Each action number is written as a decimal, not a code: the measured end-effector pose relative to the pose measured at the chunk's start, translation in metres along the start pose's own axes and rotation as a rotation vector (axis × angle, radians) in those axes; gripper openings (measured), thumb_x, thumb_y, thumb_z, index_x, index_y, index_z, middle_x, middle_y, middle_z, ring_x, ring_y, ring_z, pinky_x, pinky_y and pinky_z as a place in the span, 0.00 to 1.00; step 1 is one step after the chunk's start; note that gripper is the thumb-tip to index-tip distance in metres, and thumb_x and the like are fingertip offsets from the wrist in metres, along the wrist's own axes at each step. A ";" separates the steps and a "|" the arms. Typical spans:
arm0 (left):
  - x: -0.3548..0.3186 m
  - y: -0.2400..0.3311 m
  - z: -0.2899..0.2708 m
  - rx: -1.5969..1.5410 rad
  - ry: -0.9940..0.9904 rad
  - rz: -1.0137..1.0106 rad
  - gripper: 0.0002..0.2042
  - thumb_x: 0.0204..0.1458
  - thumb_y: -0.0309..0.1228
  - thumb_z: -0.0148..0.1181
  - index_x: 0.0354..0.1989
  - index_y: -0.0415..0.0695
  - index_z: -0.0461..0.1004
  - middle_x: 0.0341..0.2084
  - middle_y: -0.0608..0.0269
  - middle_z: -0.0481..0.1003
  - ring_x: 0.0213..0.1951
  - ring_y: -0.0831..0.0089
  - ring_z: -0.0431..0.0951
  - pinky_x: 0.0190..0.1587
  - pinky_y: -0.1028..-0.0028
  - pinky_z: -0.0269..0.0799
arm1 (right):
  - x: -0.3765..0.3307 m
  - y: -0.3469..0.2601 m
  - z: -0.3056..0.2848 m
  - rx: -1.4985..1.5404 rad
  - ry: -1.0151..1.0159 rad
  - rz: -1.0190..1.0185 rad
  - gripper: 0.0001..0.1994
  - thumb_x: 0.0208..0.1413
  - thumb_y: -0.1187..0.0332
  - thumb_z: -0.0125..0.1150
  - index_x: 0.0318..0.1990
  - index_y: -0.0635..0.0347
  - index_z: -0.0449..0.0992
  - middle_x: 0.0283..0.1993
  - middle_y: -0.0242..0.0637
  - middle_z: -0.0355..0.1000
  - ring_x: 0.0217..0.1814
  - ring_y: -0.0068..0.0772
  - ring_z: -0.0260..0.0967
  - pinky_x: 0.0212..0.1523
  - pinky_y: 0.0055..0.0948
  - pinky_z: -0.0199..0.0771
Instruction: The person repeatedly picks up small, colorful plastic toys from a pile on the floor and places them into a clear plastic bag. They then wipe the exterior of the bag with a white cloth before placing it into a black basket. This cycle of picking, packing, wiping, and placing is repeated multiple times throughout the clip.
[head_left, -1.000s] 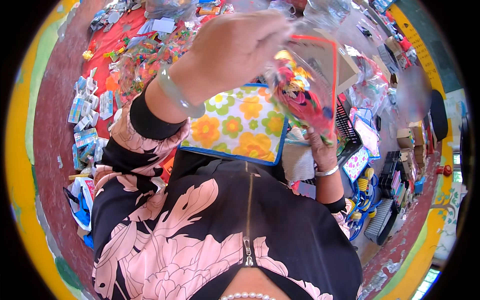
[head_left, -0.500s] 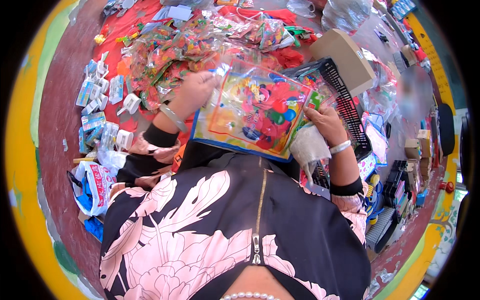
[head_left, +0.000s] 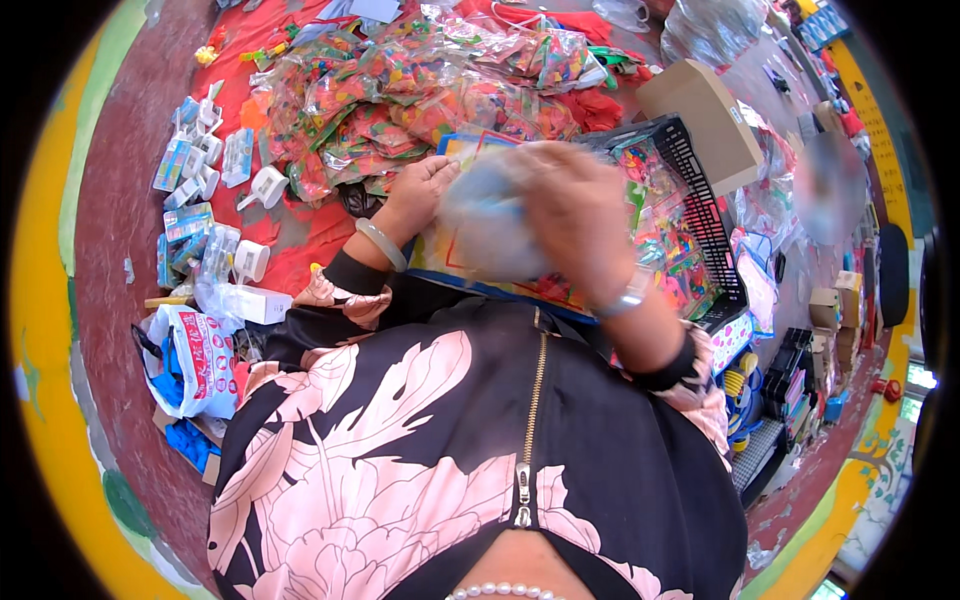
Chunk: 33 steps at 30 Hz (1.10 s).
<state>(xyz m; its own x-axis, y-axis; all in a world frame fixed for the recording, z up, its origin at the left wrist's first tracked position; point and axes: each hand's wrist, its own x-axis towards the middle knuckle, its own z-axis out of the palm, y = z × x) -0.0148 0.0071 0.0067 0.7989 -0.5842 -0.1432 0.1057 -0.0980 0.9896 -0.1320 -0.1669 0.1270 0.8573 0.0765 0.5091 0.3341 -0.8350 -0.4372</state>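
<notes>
Item: fingers, right [head_left: 545, 165]. They are closed on a crumpled clear bag [head_left: 487, 228], blurred with motion. My right hand [head_left: 572, 215] crosses in front of my chest, with a watch on the wrist.

Item: fingers, left [head_left: 440, 172]. They lie on the far left corner of the toy card [head_left: 520, 285]. I cannot tell whether they pinch it or only rest there. My left hand [head_left: 418, 192] wears a pale bangle.

Item: toy card. It is flat, blue-edged and printed in bright colours. It lies across my lap, its right end against the black basket [head_left: 705, 215], under both hands.

Change: a second ago the card was raised close to my face in both hands. Half a second ago it was lowered, with a hand at each side. Now it lies flat, and my right hand has left its edge and brings the bag over it. By my judgement, the bagging of this card is just beginning, with the bag mouth not yet over the card.

Surface: a red cloth [head_left: 310, 225] on a reddish-brown floor [head_left: 125, 200], with no bench. On it:
- a heap of bright packets [head_left: 420, 90]
- small white boxes [head_left: 205, 165] to my left
- a printed plastic sack [head_left: 195, 355] by my left elbow

Room: a cardboard box [head_left: 700, 110] lies beyond the basket, and stacked goods [head_left: 800, 380] crowd my right. A yellow and green painted border [head_left: 45, 300] runs along the floor.
</notes>
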 end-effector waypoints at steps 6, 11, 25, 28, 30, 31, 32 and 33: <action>0.010 -0.028 -0.010 0.070 0.074 0.133 0.11 0.58 0.32 0.49 0.30 0.36 0.72 0.22 0.62 0.74 0.26 0.78 0.71 0.31 0.77 0.67 | -0.043 -0.002 0.100 -0.273 -0.276 0.067 0.28 0.52 0.50 0.51 0.57 0.58 0.65 0.64 0.44 0.56 0.67 0.48 0.50 0.62 0.52 0.45; 0.008 -0.036 0.002 0.178 0.232 0.220 0.11 0.57 0.34 0.51 0.31 0.38 0.72 0.21 0.58 0.71 0.23 0.75 0.68 0.30 0.74 0.66 | -0.042 0.018 0.095 -0.344 -0.275 0.112 0.22 0.53 0.60 0.49 0.54 0.59 0.68 0.63 0.41 0.59 0.66 0.42 0.54 0.63 0.47 0.48; -0.001 -0.022 0.009 0.168 0.264 0.117 0.10 0.58 0.32 0.50 0.30 0.38 0.72 0.17 0.64 0.68 0.21 0.79 0.64 0.26 0.75 0.63 | -0.079 0.051 0.033 -0.453 -0.112 0.231 0.20 0.49 0.72 0.47 0.52 0.63 0.68 0.62 0.44 0.60 0.65 0.45 0.55 0.62 0.43 0.53; -0.003 -0.017 0.008 0.123 0.242 0.027 0.11 0.58 0.32 0.50 0.29 0.38 0.72 0.16 0.66 0.66 0.21 0.81 0.63 0.25 0.76 0.62 | -0.099 0.058 0.023 -0.375 -0.018 0.210 0.19 0.47 0.75 0.49 0.50 0.65 0.69 0.60 0.48 0.62 0.62 0.47 0.58 0.60 0.40 0.56; -0.002 -0.021 0.008 0.184 0.273 0.080 0.11 0.58 0.32 0.50 0.28 0.38 0.72 0.15 0.66 0.66 0.21 0.82 0.62 0.24 0.77 0.61 | -0.110 0.060 0.011 -0.304 0.053 0.241 0.17 0.47 0.78 0.49 0.47 0.66 0.71 0.55 0.50 0.65 0.56 0.50 0.63 0.55 0.38 0.63; -0.001 -0.023 0.007 0.182 0.273 0.097 0.11 0.58 0.32 0.50 0.28 0.38 0.72 0.15 0.67 0.66 0.21 0.82 0.62 0.24 0.77 0.61 | -0.122 0.068 0.008 -0.256 0.080 0.278 0.16 0.47 0.78 0.49 0.46 0.67 0.71 0.52 0.50 0.67 0.53 0.49 0.65 0.53 0.37 0.65; 0.000 -0.026 0.007 0.181 0.275 0.113 0.11 0.58 0.32 0.50 0.28 0.38 0.72 0.15 0.67 0.65 0.21 0.82 0.62 0.24 0.77 0.60 | -0.133 0.077 0.002 -0.207 0.106 0.312 0.16 0.47 0.79 0.49 0.45 0.67 0.72 0.50 0.49 0.69 0.50 0.49 0.67 0.51 0.36 0.67; 0.001 -0.028 0.005 0.179 0.279 0.129 0.11 0.58 0.32 0.50 0.27 0.38 0.71 0.15 0.68 0.65 0.20 0.83 0.61 0.24 0.78 0.60 | -0.143 0.086 -0.009 -0.159 0.085 0.412 0.14 0.46 0.80 0.48 0.41 0.68 0.74 0.45 0.47 0.71 0.45 0.44 0.69 0.45 0.34 0.69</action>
<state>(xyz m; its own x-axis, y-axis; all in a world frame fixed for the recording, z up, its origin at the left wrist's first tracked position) -0.0205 0.0051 -0.0212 0.9323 -0.3613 0.0176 -0.0928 -0.1919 0.9770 -0.2289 -0.2548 0.0229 0.8687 -0.3193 0.3787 -0.0980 -0.8602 -0.5004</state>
